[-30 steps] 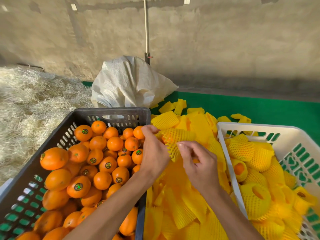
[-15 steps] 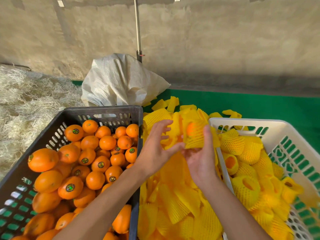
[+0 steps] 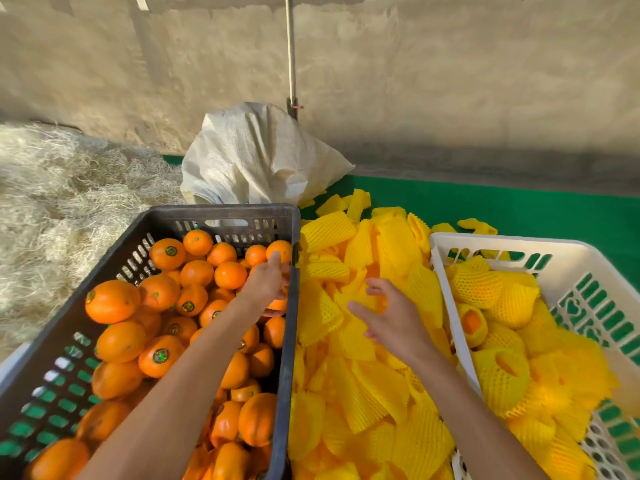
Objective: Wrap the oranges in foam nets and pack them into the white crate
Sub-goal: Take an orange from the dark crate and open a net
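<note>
A dark plastic crate on the left is heaped with loose oranges. My left hand reaches into it and rests on the oranges by its right wall, index finger straight. Between the crates lies a pile of yellow foam nets. My right hand hovers just over that pile with spread fingers and holds nothing. The white crate on the right holds several net-wrapped oranges.
A white woven sack stands behind the dark crate. Straw covers the ground at the left. A green mat lies under the crates, with a thin pole against the concrete wall behind.
Both hands were on a net-wrapped orange over the pile. My right hand has let it go and dropped to the nets; my left hand has moved left into the dark crate.
</note>
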Motion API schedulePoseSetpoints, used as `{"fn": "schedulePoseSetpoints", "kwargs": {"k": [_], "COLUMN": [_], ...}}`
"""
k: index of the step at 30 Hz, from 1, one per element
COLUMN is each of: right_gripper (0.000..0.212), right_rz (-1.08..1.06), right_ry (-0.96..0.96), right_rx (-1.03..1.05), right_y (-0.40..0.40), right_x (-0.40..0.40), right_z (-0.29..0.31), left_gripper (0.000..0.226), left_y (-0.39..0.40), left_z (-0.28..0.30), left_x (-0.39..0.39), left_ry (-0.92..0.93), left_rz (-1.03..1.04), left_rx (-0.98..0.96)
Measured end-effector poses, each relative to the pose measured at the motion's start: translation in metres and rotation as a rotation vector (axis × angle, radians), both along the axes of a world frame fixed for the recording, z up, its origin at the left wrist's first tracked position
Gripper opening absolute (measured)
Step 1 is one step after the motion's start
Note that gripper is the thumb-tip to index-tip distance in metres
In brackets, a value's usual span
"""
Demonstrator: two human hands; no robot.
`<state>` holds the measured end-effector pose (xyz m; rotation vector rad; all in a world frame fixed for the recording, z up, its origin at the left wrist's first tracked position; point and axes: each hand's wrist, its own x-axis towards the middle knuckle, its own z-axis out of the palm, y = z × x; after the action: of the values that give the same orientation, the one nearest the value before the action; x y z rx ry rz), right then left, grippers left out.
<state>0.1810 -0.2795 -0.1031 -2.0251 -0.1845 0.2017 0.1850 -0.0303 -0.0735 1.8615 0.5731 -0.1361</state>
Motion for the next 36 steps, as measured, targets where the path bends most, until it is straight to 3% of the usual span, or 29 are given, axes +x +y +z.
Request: {"fn": "schedulePoseSetpoints", "kwargs": {"k": [2,4,8,13,17,20,24,31,33,36], "right_gripper": [0.056,0.044,0.025,0.025,0.025,0.025,0.025,0.018,0.020,0.027], "right_rz": [0.093,0.106,-0.021,-0.106,-0.139,-0.147,-0.168,-0.162,-0.179,-0.205], "right_ry": [-0.116,-0.240,-0.306,-0.236,-0.201,-0.211,-0.225,-0.267,-0.270,-0.338], "right_rx": [-0.284,-0.382,-0.322,-0.128,0.007,0.130,0.313,0.321,0.304,0.207], "right_y": [0.006,0.009,0.012,0.014,0.014,0.014,0.017,0.017,0.016,0.016], "right_x": [-0.005,-0.007,-0.005,-0.010,-0.012,-0.013,-0.011,-0.012,-0.011,-0.007], "right_z": [-0.010,-0.011,-0.002,0.004,0.006,0.006,0.009,0.009,0.008,0.006], "left_gripper": [0.041,0.058,0.097,0.084,0.082,0.080,0.086,0.083,0.067,0.048], "left_y": [0.008,0.013,0.017,0.013,0.008,-0.001,0.001,0.001,0.002,0.002], "left_z": [-0.011,-0.024,-0.027,-0.036,-0.042,-0.037,-0.040,-0.029,-0.015,0.009], "left_x": [-0.004,-0.007,-0.004,-0.004,-0.007,-0.009,-0.015,-0.018,-0.015,-0.011], "left_ry": [0.116,0.317,0.511,0.714,0.687,0.775,0.689,0.595,0.516,0.299], "left_rz": [-0.195,-0.442,-0.591,-0.727,-0.575,-0.464,-0.364,-0.345,-0.334,-0.152], "left_rx": [0.370,0.749,0.829,1.068,1.128,1.131,1.153,1.128,1.105,1.054]}}
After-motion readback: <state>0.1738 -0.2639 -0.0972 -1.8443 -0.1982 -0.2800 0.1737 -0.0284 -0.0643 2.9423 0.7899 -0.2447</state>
